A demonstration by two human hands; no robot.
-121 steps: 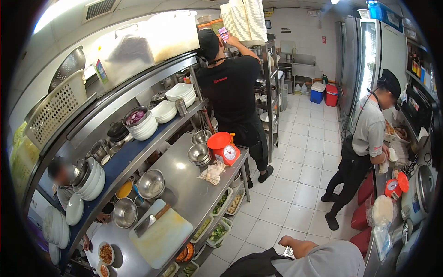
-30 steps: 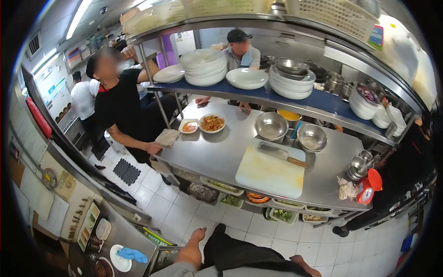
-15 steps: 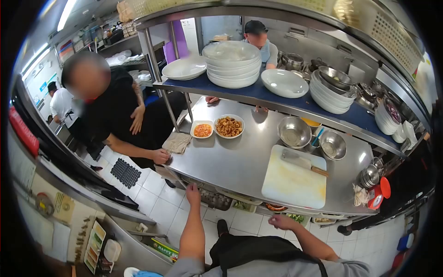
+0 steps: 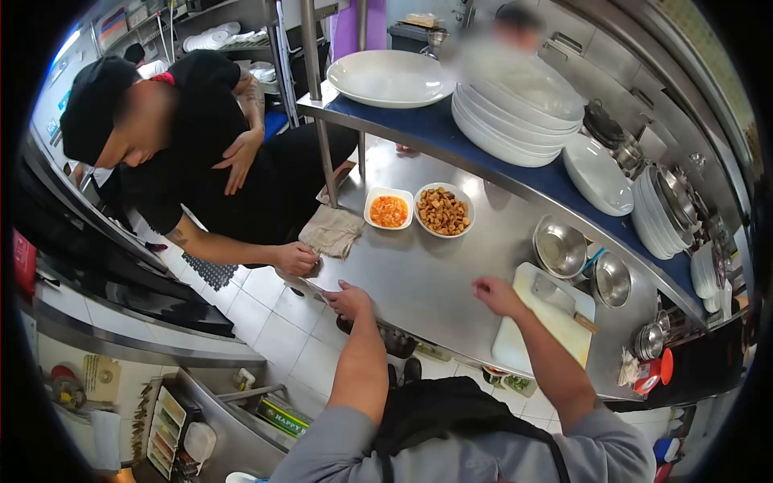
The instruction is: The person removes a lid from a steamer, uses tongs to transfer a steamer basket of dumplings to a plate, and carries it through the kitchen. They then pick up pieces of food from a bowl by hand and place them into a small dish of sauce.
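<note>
My left hand (image 4: 348, 300) is at the front left edge of the steel table (image 4: 403, 278), its fingers stretched apart and nothing in them. My right hand (image 4: 497, 295) hovers over the tabletop, just left of the white cutting board (image 4: 535, 330). Its fingers are loosely bent, and I see nothing held. On the board lies a cleaver (image 4: 555, 295) with a wooden handle. Toward the far left stand a square white bowl of chopped red-orange food (image 4: 389, 211) and a round bowl of browned cubes (image 4: 443, 212). A folded beige cloth (image 4: 332, 231) lies beside them.
A co-worker in black (image 4: 205, 153) leans at the table's left end, one hand on its edge. Steel bowls (image 4: 561, 245) stand behind the board. Above, a shelf (image 4: 419, 133) carries stacked white plates (image 4: 515, 121). A red scale (image 4: 651, 374) is at the right.
Both my hands have come up and forward to the table, the right now over its top. My view has shifted closer and leftward. The co-worker in black now leans in, head lowered.
</note>
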